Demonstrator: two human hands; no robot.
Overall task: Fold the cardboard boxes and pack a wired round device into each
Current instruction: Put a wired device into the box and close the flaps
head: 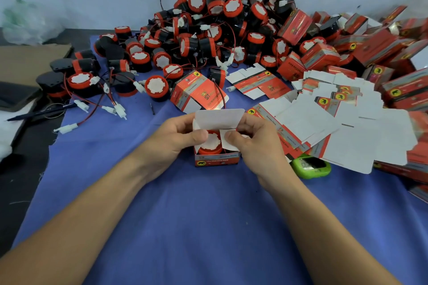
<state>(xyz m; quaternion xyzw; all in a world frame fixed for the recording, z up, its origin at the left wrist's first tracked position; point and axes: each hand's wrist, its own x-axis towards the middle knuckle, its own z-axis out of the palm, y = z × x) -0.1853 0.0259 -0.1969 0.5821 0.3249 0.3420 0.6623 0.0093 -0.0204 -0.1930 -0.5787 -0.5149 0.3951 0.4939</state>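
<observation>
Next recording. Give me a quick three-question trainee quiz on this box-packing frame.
1. True or false: the box between the hands already holds a round device.
2. Which lies to the right of the box? A) green gadget B) scissors C) tape roll
3. What are the left hand and right hand gripping?
Key: 1 true; 2 A; 3 the box, thumbs on its side flaps, lid flap upright.

A green gadget (311, 165) lies near right on my blue cloth (208, 215). A black pen (41, 112) and a brown cardboard sheet (30, 60) lie left.
</observation>
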